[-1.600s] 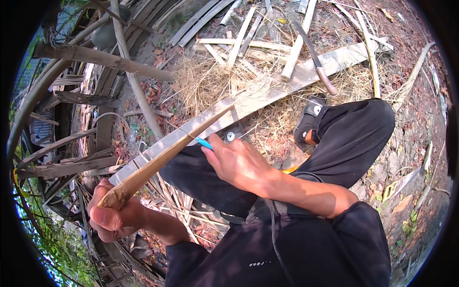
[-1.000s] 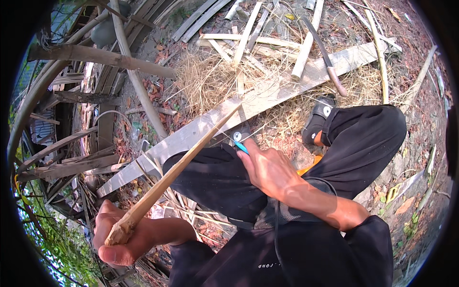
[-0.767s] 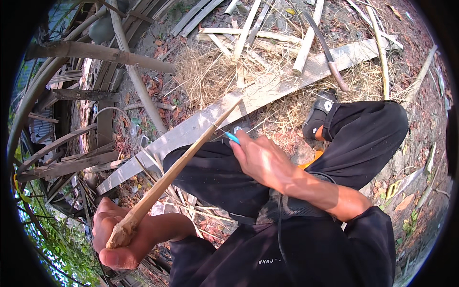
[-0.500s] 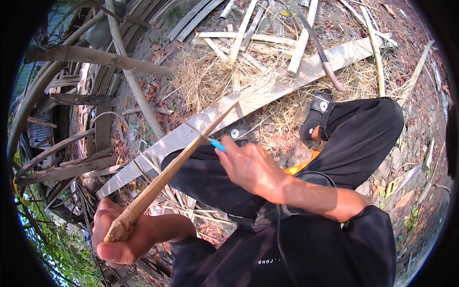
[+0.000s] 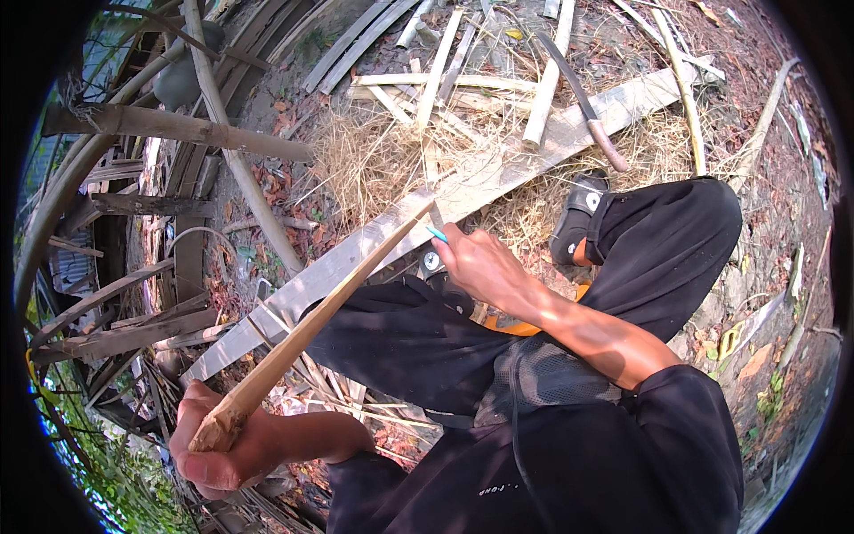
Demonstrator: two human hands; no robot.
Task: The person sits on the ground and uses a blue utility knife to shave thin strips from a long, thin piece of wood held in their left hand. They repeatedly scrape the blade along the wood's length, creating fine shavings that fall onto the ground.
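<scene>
My left hand (image 5: pixel 213 458) is wrapped round the thick, rough end of a long pale wooden stake (image 5: pixel 311 331). The stake slants up and away to the right, narrowing to a point at its far end. Close to that point, my right hand (image 5: pixel 491 270) grips a small knife with a light blue handle (image 5: pixel 437 233). Most of the handle is hidden in my fist, and only a short bit of blade shows beside the stake's tip. Beneath the stake, a long flat grey plank (image 5: pixel 334 278) lies across the ground in front of my legs.
Straw-like shavings (image 5: pixel 363 165) are heaped along the plank. Beyond lie split bamboo pieces (image 5: pixel 544 89) and a curved long blade with a brown handle (image 5: pixel 607 149). A stack of weathered timber and poles (image 5: pixel 156 200) stands on the left. A handsaw with a yellow handle (image 5: pixel 731 340) lies right.
My right hand and the knife have slid along the stake toward its pointed far end, moving up and right. My left hand keeps its hold. The whole view has shifted slightly.
</scene>
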